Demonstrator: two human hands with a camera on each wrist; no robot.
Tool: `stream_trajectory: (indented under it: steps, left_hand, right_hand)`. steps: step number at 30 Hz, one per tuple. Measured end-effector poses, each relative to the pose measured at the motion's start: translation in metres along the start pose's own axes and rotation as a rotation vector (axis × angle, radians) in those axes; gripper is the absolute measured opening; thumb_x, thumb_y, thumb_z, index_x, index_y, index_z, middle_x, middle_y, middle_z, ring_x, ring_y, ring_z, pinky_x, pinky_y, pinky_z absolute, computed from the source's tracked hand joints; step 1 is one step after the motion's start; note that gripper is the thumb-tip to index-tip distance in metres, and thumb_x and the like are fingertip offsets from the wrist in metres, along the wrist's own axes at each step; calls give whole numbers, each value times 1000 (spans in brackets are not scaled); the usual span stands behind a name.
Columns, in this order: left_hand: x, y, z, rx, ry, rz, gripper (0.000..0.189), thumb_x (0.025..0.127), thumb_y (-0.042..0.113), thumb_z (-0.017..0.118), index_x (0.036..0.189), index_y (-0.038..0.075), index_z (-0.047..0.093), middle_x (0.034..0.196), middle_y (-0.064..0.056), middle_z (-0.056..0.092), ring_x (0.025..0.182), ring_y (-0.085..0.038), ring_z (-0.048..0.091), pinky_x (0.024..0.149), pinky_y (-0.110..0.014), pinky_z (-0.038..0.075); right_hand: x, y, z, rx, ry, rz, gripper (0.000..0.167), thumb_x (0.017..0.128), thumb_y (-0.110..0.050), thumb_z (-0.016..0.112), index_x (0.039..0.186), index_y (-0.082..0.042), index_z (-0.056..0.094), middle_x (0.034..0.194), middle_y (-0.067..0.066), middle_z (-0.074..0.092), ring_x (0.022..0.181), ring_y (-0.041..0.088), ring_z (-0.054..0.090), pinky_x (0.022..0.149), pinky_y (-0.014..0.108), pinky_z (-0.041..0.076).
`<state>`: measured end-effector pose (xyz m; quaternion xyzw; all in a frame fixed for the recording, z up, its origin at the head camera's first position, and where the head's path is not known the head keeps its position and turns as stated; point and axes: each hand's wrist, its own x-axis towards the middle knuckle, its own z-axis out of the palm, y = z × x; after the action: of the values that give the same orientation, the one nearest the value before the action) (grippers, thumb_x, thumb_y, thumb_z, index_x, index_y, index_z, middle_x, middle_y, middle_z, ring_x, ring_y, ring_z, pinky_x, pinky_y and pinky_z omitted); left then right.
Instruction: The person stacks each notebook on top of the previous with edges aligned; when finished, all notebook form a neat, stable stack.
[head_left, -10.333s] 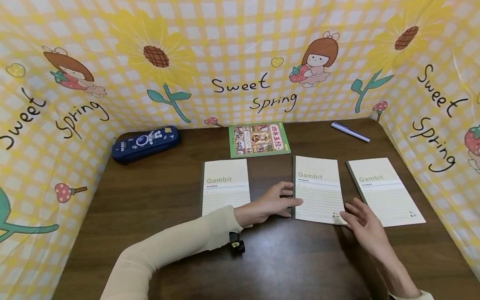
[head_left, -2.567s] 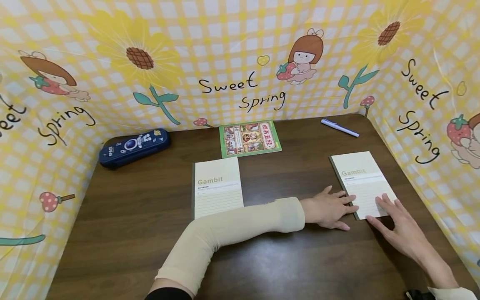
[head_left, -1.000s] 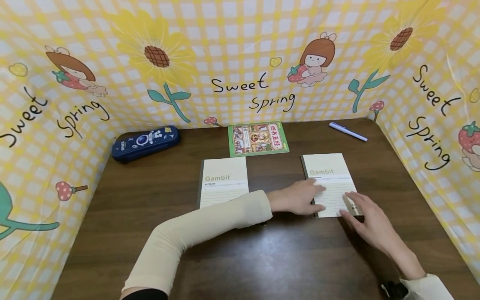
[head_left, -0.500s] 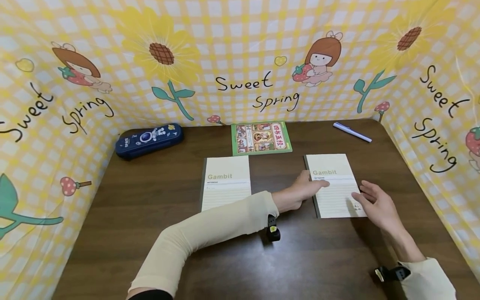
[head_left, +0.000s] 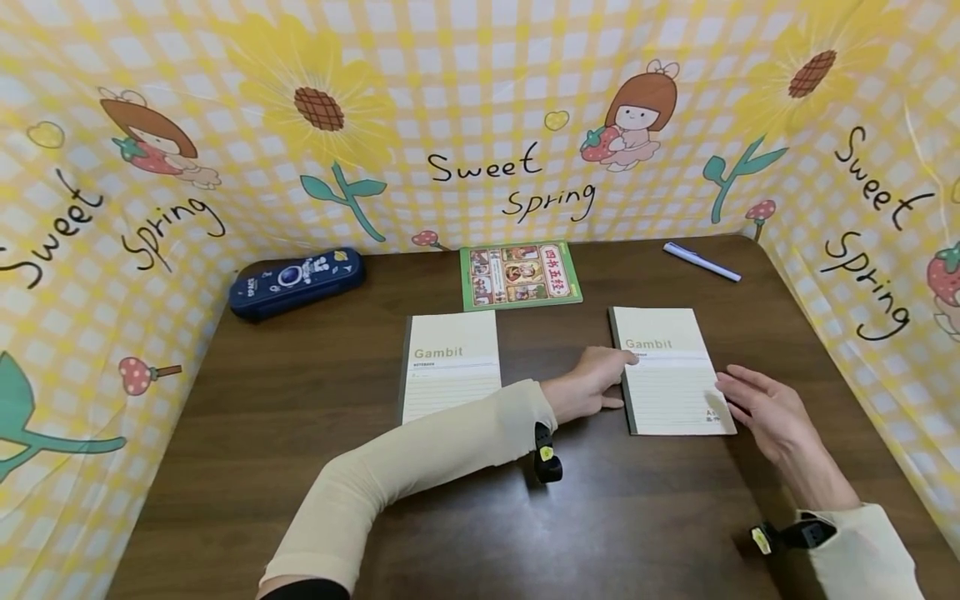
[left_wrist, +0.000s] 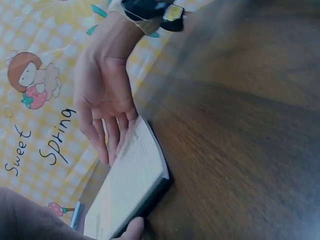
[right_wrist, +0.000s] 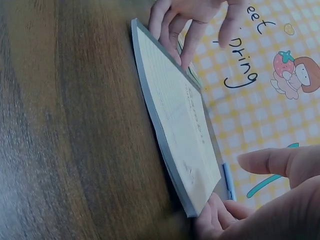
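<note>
In the head view a cream "Gambit" notebook [head_left: 667,375] with a dark spine lies flat on the right half of the table. Its side looks thick in the right wrist view, but whether another lies under it I cannot tell. My left hand [head_left: 588,385] is at the spine, fingertips bent down against that edge. Along the opposite long edge, the fingers of my right hand [head_left: 772,417] touch the pages' side, its thumb raised apart in the right wrist view. A second "Gambit" notebook [head_left: 453,350] lies to the left, partly covered by my left sleeve.
A green-bordered picture book [head_left: 521,277] lies behind the notebooks. At the back left is a navy pencil case [head_left: 296,283], and at the back right a light purple pen [head_left: 701,261]. Yellow checked cloth [head_left: 480,108] walls in the brown table [head_left: 480,517].
Of three separate notebooks earlier, two show now; the right one has shifted left from its place 2.6 s ago. Lately both hands have drawn off the cover to its edges.
</note>
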<state>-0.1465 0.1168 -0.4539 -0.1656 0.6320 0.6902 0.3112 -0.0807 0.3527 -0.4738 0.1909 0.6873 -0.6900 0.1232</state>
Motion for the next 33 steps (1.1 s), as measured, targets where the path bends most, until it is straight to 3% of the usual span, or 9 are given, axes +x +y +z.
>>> stream_trajectory:
  steps: [3,5,7,9,12,17,20,27,33]
  left_hand:
    - [2,-3,-2,68,14,47,34,96,10,65,128,2,61,132,-14,61,119,-30,64,98,-58,58]
    - [3,-4,-3,97,17,72,40,95,5,63,135,1,59,134,-14,61,119,-30,64,96,-57,60]
    - [4,-4,-4,116,24,82,47,93,1,62,140,2,56,137,-16,61,120,-32,65,96,-56,60]
    - [6,-2,-5,139,28,87,48,92,-3,61,140,2,57,138,-18,61,119,-32,65,95,-54,61]
    - [7,1,-8,162,27,91,47,90,-6,62,137,2,60,133,-16,63,116,-29,67,92,-49,63]
    - [7,9,-15,158,6,127,48,87,-14,60,131,4,60,106,-8,59,82,-19,60,78,-40,62]
    - [4,11,-21,150,-7,142,49,86,-16,58,130,6,60,97,-5,55,71,-15,52,70,-36,59]
    - [-9,19,-42,169,-58,201,50,89,-13,63,135,7,59,107,-7,61,79,-15,60,68,-32,60]
    - [-24,28,-74,230,-100,260,50,93,-8,65,139,10,58,116,-11,62,87,-17,63,66,-27,59]
  right_hand:
    - [1,2,-3,9,-6,37,82,103,-18,67,164,4,17,97,-35,65,93,-19,60,79,8,51]
    - [2,3,-6,8,-16,60,69,102,-18,69,161,-8,35,97,-34,66,94,-18,59,79,10,51]
    - [3,4,-8,20,-30,75,46,101,-16,70,144,-23,58,98,-31,67,95,-14,59,79,12,51]
    - [3,4,-9,63,-48,77,27,101,-13,70,119,-32,71,97,-26,71,94,-10,61,78,15,52]
    - [1,5,-7,131,-71,58,30,101,-7,67,97,-36,75,97,-20,74,92,-5,65,76,18,54]
    - [-6,4,1,150,-56,11,27,101,-7,68,102,-33,75,99,-19,74,91,-3,67,77,18,56]
    - [-12,1,6,129,-9,-17,25,99,-9,71,107,-32,74,100,-19,73,91,-3,66,76,19,57]
    - [-23,-12,22,121,15,-97,26,96,-9,75,113,-28,74,101,-17,74,91,-1,68,74,19,58]
    - [-30,-21,42,59,-24,-170,27,97,-9,74,119,-22,68,103,-16,74,88,1,70,73,20,60]
